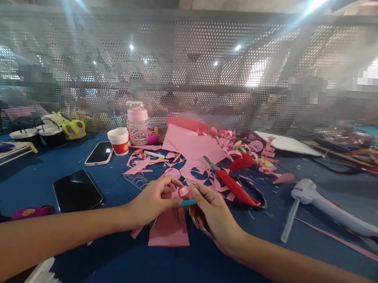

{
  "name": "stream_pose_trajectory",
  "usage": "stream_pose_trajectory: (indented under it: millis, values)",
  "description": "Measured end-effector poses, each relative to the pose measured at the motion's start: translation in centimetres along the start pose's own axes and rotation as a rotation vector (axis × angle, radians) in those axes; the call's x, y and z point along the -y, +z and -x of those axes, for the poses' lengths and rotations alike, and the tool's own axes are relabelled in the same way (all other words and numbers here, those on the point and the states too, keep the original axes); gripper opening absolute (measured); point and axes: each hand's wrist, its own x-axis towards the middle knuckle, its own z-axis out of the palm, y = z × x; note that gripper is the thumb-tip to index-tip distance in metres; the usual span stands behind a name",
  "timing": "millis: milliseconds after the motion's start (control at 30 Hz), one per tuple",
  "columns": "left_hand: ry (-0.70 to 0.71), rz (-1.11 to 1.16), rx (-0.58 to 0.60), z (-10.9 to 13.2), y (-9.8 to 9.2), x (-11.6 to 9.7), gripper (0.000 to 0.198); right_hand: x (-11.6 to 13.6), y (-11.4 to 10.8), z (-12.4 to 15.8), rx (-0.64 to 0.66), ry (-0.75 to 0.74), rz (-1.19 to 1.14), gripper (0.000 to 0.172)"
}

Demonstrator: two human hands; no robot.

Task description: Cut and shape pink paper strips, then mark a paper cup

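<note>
Over the middle of the blue table, my left hand [155, 201] and my right hand [216, 215] meet fingertip to fingertip. Between them is a small curled pink paper strip [182, 192], pinched from both sides. A long teal nail shows on my left thumb. Directly below the hands lies a pink paper rectangle [169, 236], partly covered by my fingers. Red-handled scissors [234, 187] rest just beyond my right hand, blades pointing up and left. Cut pink paper scraps [200, 168] spread behind both hands.
A white glue gun [335, 210] with a glue stick lies at right. Two phones [77, 190], a paper cup [118, 140] and a pink-lidded bottle [137, 123] stand or lie at left. Large pink sheets [192, 144] are piled behind. A perforated metal screen [193, 69] closes the table's back.
</note>
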Motion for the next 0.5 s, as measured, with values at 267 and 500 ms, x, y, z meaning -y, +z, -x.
stream_pose_trajectory:
  millis: [267, 500]
  values:
    - [-0.152, -0.062, 0.057, -0.11, -0.16, -0.43, 0.035, -0.03, -0.06, 0.08, 0.013, -0.035, 0.025, 0.036]
    - [-0.13, 0.085, 0.093, 0.03, 0.13, 0.1, 0.043, 0.0, -0.08, 0.14, 0.049, -0.012, 0.018, 0.032]
